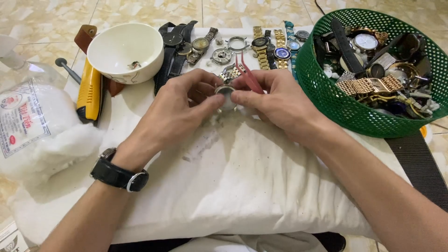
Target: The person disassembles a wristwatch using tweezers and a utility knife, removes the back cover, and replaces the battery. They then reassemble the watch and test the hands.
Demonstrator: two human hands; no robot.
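My left hand (175, 109) and my right hand (275, 100) meet over a white cloth-covered pad (242, 186), both pinching a small round metal watch case (225, 92) with a metal bracelet trailing behind it. My right hand also holds red tweezers (247, 74) that stick up between thumb and forefinger. A black wristwatch (119, 175) sits on my left wrist.
A white bowl (125, 52) holding a small part stands at the back left, beside a yellow utility knife (90, 91). Several watches and cases (233, 46) lie in a row behind my hands. A green basket (326, 93) full of watches sits right. A cotton wool bag (32, 126) lies left.
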